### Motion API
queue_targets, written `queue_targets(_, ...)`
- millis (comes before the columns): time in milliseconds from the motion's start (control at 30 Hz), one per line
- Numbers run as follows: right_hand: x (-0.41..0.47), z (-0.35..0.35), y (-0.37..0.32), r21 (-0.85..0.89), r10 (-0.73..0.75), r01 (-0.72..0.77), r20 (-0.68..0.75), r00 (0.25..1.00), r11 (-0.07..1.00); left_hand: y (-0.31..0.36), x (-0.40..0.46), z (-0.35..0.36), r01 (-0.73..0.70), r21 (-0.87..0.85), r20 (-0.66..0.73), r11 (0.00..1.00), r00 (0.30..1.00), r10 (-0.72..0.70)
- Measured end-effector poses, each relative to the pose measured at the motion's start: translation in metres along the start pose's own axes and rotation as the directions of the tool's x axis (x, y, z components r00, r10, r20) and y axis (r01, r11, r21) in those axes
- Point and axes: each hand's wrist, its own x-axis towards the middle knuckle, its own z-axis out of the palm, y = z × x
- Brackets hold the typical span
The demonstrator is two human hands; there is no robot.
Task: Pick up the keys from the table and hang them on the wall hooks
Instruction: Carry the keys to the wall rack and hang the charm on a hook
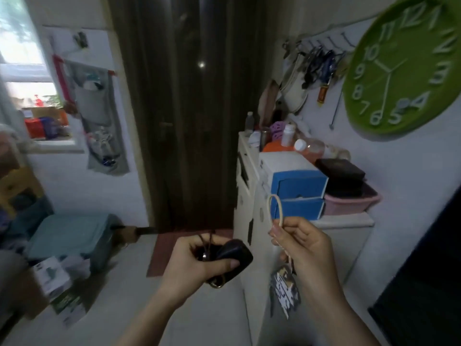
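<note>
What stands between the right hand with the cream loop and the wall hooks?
In the head view, between the right hand and the wall hooks stands a white cabinet with blue boxes, bottles and a pink tub.

Daylight enters through the window (27, 78) at upper left, which is blown out; the room is otherwise dim and soft. The dark door (184, 108) carries one small glare spot. Wide-angle distortion bends the green clock (404, 66), and the left edge is blurred.

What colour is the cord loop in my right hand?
Cream, pale beige; the cord loop stands up from the right hand, clearest in the head view.
</note>
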Motion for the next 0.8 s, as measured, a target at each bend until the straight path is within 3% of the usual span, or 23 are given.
queue_targets(233,0.158,0.033,-0.008,-0.192,-0.165,0.119,-0.249,0.954,0.974,0.021,0.201,-0.024,-0.096,-0.232,0.062,0.968,0.992,0.113)
queue_targets(400,0.26,0.037,-0.027,-0.202,-0.298,0.239,-0.345,0.89,0.95,0.041,0.325,-0.01,-0.113,-0.412,0.145,0.904,0.971,0.188)
queue_targets(800,0.467,0.022,-0.052,-0.327,-0.469,0.345,-0.473,0.746,0.88,0.077,0.569,0.034,-0.243,-0.475,0.323,0.846,0.846,0.424)
